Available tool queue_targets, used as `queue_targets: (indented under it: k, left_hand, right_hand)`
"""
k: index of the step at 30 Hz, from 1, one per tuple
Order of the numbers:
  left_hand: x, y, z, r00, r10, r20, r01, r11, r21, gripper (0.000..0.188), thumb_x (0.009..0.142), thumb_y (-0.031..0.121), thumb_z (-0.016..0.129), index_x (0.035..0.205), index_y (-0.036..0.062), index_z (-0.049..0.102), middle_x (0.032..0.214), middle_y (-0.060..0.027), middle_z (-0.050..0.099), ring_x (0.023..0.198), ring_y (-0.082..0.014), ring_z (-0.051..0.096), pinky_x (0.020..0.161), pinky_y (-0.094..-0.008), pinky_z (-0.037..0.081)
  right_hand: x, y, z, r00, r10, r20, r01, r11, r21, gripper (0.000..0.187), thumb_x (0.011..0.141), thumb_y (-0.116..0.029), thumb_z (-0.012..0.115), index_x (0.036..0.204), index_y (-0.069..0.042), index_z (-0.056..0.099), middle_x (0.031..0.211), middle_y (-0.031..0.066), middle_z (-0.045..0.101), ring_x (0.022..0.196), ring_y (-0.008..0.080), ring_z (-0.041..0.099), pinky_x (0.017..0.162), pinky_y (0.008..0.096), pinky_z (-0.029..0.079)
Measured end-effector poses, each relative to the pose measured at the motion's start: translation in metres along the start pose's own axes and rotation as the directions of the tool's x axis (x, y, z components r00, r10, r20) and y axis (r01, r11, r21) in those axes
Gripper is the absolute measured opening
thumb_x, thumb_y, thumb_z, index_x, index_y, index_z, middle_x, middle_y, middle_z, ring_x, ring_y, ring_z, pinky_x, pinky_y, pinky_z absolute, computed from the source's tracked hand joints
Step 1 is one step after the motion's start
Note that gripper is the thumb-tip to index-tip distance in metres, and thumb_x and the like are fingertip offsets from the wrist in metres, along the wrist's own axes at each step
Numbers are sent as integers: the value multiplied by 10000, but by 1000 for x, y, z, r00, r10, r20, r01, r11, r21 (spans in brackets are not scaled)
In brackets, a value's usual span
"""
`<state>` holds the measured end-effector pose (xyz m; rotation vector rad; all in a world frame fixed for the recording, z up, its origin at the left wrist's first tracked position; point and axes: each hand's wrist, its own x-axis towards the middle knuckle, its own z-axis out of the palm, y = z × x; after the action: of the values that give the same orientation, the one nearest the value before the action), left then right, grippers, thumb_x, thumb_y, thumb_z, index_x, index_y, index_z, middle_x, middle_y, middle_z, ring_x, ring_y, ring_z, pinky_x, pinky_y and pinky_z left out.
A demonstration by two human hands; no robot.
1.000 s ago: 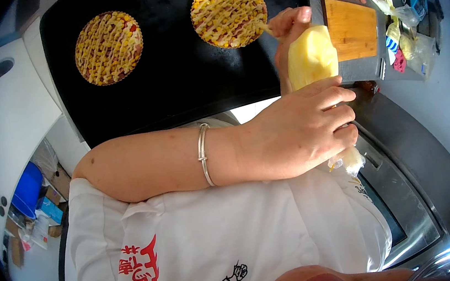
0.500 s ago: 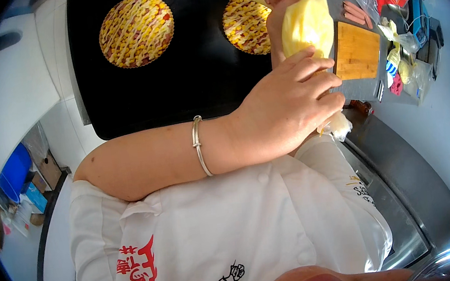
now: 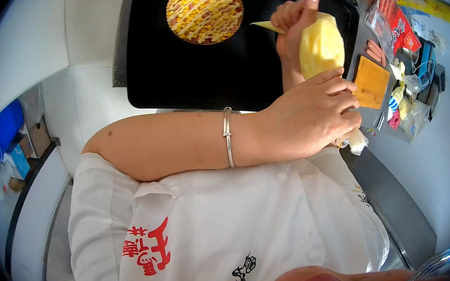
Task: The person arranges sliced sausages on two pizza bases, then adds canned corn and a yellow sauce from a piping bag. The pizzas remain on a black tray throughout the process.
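My left hand [image 3: 316, 112], with a metal bangle on its wrist, reaches across from the left and closes round the rear end of a pale yellow piping bag [image 3: 321, 46]. The bag's gathered plastic tail hangs below this hand. My right hand [image 3: 295, 18] wraps its fingers round the front end, thumb raised. The bag's narrow tip pokes out to the left, over the black tray [image 3: 195, 77]. Left of the tip, apart from it, a round pizza [image 3: 205, 12] lies on the tray. Corn, pink meat bits and slanting cream-coloured sauce lines cover it. My left thumb is hidden.
To the right are a wooden board [image 3: 371, 81], several pink sausages [image 3: 376, 52] and a red package [image 3: 400, 29]. A blue device [image 3: 426, 62] and crumpled plastic bags [image 3: 408, 114] lie beyond. A blue tub [image 3: 4, 129] stands low at the left.
The view has shifted, with the tray's left edge farther right in the picture. Two pizzas showed before; one shows now. Both hands keep their grip on the piping bag.
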<state>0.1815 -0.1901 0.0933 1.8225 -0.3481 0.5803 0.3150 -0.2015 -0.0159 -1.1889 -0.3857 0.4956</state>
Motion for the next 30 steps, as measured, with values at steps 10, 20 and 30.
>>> queue_targets:
  k: [10, 20, 30]
  left_hand:
    - [-27, 0, -57, 995, -40, -95, 54, 987, 153, 334, 759, 74, 784, 1077, 74, 679, 1202, -65, 665, 1301, -272, 558, 1174, -488, 403]
    - [52, -13, -184, 840, -495, -223, 254, 722, -644, 275, 1057, 294, 574, 1109, 32, 636, 925, -35, 599, 834, -119, 568, 759, -269, 469]
    - [59, 0, -189, 877, -455, -152, 144, 551, -822, 293, 1072, 240, 557, 867, 32, 585, 669, 41, 474, 615, -69, 465, 564, -206, 383]
  right_hand:
    - [29, 27, 64, 979, -201, 39, 203, 932, -302, 600, 1047, -530, 556, 629, -134, 386, 541, -13, 351, 513, 101, 313, 516, 283, 270]
    - [15, -5, 70, 883, 204, 423, 123, 768, -628, 413, 951, -412, 759, 1111, -39, 683, 1030, 95, 711, 997, 189, 681, 865, 335, 537]
    - [-8, -114, 153, 934, 42, 355, 192, 781, -595, 582, 840, -198, 821, 1342, -35, 576, 1291, 135, 666, 1169, 208, 645, 993, 364, 509]
